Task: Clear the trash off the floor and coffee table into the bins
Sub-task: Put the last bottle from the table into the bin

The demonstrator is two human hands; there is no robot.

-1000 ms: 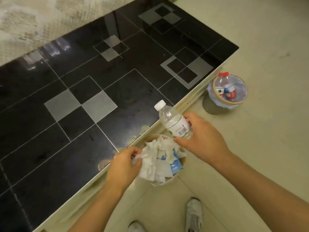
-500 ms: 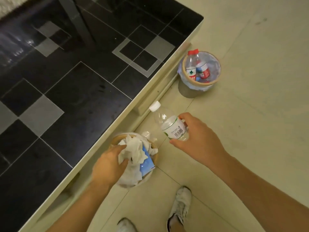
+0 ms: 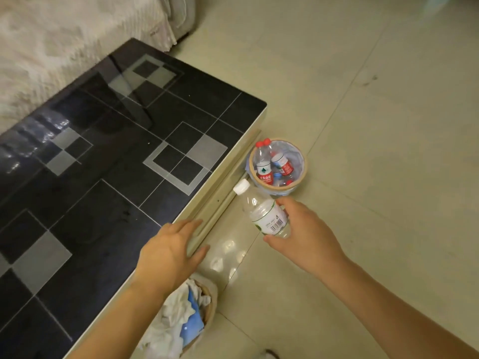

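Nearest, at the bottom edge, the tissue bin (image 3: 204, 309) stands on the floor (image 3: 375, 177) tight against the side of the coffee table (image 3: 103, 177). It is heaped with crumpled white tissues (image 3: 173, 320) and a blue packet (image 3: 191, 325), and the left forearm crosses over part of it.

Farther along the same table edge, the left hand (image 3: 171, 252) lies palm down with its fingers straight and slightly spread. The fingers reach over the table's pale rim and hold nothing.

Just off that rim, above the floor, the right hand (image 3: 305, 234) grips a clear bottle (image 3: 264, 213). Thumb and fingers are clamped round the lower part, over the white and green label. The bottle is tilted, and its white cap points toward the table's far corner.

Just past the cap, beside that corner, the bottle bin (image 3: 302, 161) stands on the floor. It has a pale liner and holds several bottles with red caps and red labels.

Beyond the table's far end is a sofa (image 3: 64, 47) under a pale patterned cover.
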